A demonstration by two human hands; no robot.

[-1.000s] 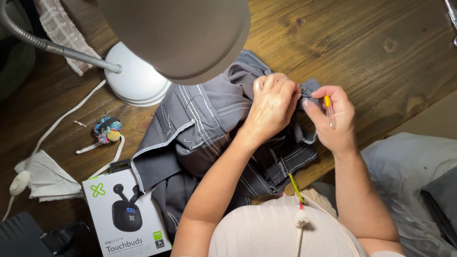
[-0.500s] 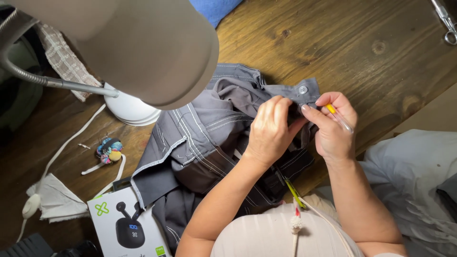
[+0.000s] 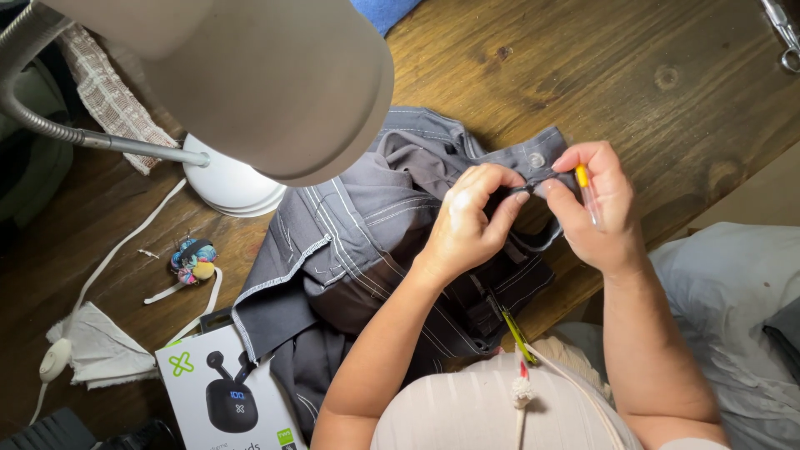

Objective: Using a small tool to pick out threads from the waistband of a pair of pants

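Observation:
A grey garment (image 3: 358,242) with white stitching lies bunched on the wooden table (image 3: 633,92). My left hand (image 3: 471,221) pinches the garment's waistband close to a metal button (image 3: 537,159). My right hand (image 3: 596,208) grips the same edge from the right and also holds a thin tool with a yellow handle (image 3: 582,177), whose tip is hidden between my fingers. The two hands almost touch over the fabric.
A desk lamp's large shade (image 3: 250,75) hangs over the upper left, its white base (image 3: 229,183) behind the garment. A white earbud box (image 3: 225,392), a colourful pincushion (image 3: 193,260), a white cloth (image 3: 100,350) and a cord lie at left. Scissors (image 3: 783,33) lie at top right.
The view has shifted, so the lamp shade covers more of the upper left. My hands stay on the waistband, fingers pinching a little closer beside the button.

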